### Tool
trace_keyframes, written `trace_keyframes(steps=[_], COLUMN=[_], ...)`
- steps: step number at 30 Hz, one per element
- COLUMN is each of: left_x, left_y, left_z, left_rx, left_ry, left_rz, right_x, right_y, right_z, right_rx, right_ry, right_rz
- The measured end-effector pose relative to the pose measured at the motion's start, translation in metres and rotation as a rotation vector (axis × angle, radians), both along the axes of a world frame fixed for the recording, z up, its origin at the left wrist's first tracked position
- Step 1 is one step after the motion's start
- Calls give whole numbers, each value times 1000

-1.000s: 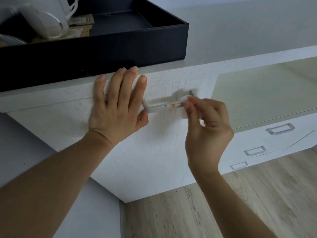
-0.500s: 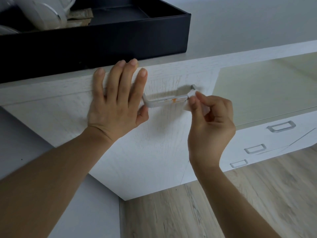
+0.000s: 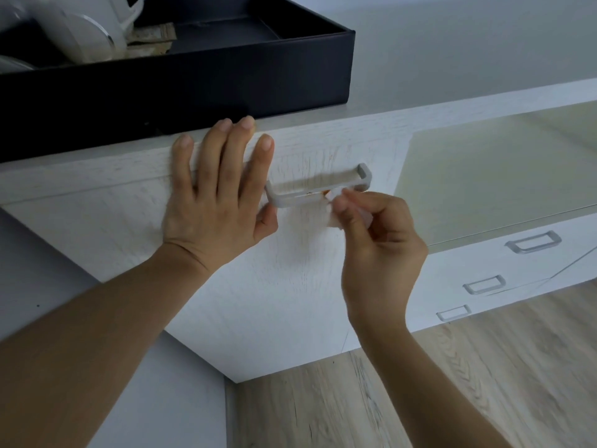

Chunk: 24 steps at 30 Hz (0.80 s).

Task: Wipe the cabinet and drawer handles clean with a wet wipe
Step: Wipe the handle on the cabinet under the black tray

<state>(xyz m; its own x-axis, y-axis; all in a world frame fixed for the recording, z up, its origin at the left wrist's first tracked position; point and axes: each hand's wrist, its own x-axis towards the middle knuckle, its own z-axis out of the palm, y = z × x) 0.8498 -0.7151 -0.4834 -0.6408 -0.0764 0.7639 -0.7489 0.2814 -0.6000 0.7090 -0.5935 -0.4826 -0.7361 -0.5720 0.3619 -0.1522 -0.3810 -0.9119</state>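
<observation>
A white bar handle (image 3: 300,197) sticks out from the white cabinet door (image 3: 258,270), with an orange-brown smear near its right part. My right hand (image 3: 378,250) pinches a small white wet wipe (image 3: 336,218) against the handle's underside close to the smear. My left hand (image 3: 223,192) lies flat on the door just left of the handle, fingers straight and reaching up to the top edge, thumb beside the handle's left end.
A black tray (image 3: 193,79) holding a white kettle (image 3: 74,30) sits on the cabinet top above my left hand. Three more handles (image 3: 533,242) run along lower drawers at right. A glass panel (image 3: 504,176) lies right of the door. Wooden floor (image 3: 420,392) below.
My right hand has slid the wipe leftward from the handle's right end to under the bar near the smear. My left hand stays pressed on the door.
</observation>
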Motion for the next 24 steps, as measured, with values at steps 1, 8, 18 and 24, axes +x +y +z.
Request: trace_keyframes(steps=[1, 8, 18, 24], left_x=[0, -1, -1, -1], left_y=[0, 1, 1, 1], left_z=[0, 0, 0, 0], left_rx=[1, -3, -12, -18], left_ry=[0, 6, 1, 13], left_rz=[4, 17, 32, 28], right_x=[0, -10, -4, -8], right_y=[1, 0, -5, -7], right_z=[2, 17, 7, 2], right_rx=[12, 4, 14, -21], right_ry=[-64, -266, -2, -10], right_rz=[7, 12, -121, -173])
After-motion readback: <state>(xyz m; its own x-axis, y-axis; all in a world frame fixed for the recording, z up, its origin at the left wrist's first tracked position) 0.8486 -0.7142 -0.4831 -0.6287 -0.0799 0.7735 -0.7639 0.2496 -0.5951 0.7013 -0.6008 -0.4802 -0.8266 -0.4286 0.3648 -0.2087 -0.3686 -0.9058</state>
